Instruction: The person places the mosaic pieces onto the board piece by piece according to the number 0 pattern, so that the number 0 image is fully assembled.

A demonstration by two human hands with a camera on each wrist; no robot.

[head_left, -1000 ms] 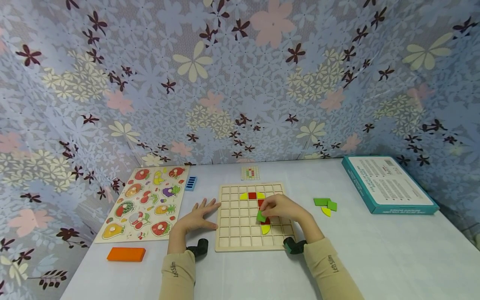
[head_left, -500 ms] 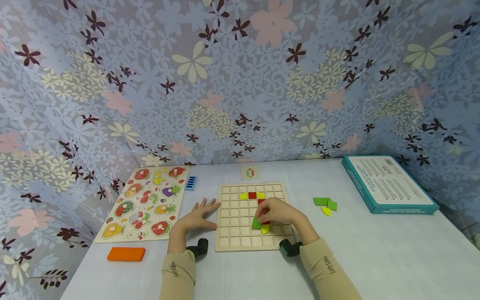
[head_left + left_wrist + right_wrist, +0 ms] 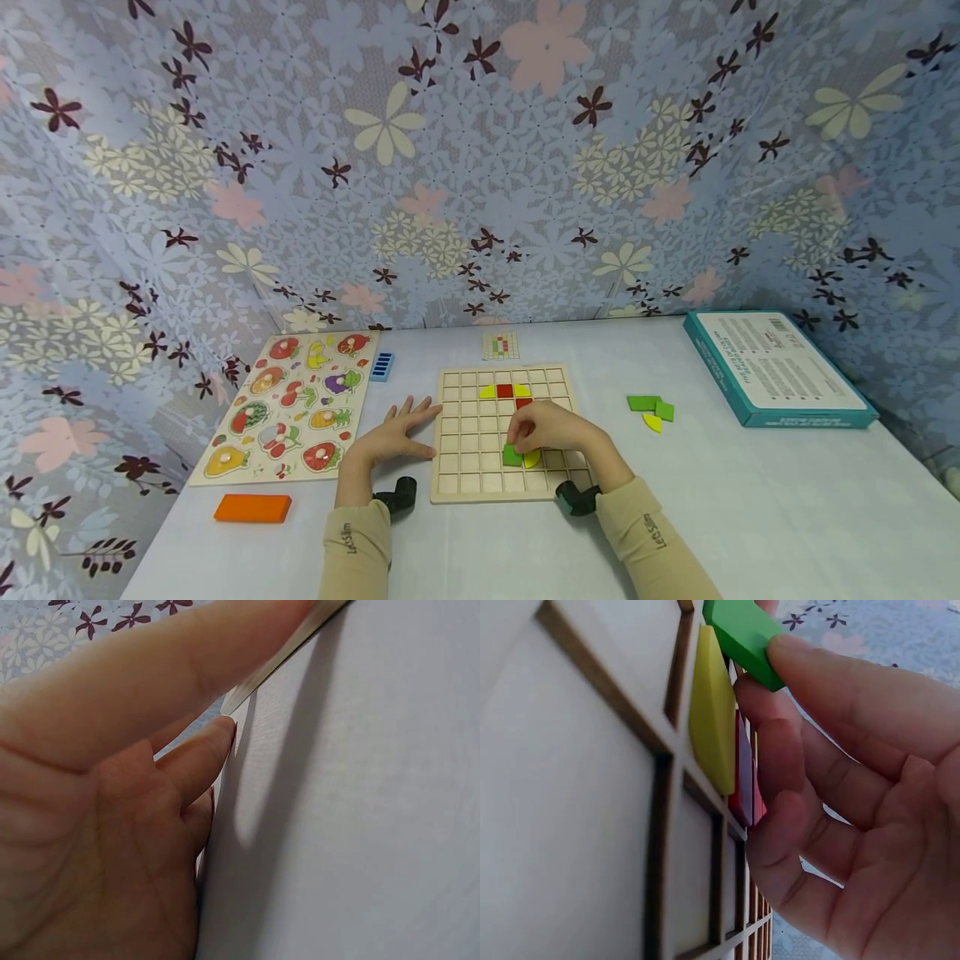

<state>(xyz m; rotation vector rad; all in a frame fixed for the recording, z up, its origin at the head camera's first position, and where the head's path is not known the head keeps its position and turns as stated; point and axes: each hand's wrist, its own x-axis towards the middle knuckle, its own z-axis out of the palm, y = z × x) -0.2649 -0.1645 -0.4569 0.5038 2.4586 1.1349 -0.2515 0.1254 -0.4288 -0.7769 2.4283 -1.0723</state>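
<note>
At the far left a fruit puzzle board (image 3: 258, 467) lies on the bench (image 3: 487, 550), with an orange block (image 3: 252, 508) just below it; neither seems part of the step in hand. The left hand (image 3: 393, 437) rests with its fingers spread, thumb and forefinger reaching the left edge of the wooden grid board (image 3: 468, 467), probably to steady it. Beyond that board lies a small gridded card (image 3: 500, 346), printed with coloured squares, which may be the pattern being copied. The green tile (image 3: 512, 456) is over the lower middle of the grid, just left of a rounded yellow tile (image 3: 532, 458), and the right hand (image 3: 551, 427) pinches it between thumb and finger. In the right wrist view it sits tilted to the board, so the step looks like seating it in a cell. The next move calls for levelling it, letting its edges drop inside the ridges, and pressing it flat without nudging its yellow neighbour. Further right, loose green pieces (image 3: 643, 403) and a yellow piece (image 3: 652, 422) wait, presumably for later cells, short of the teal box (image 3: 783, 367).
</note>
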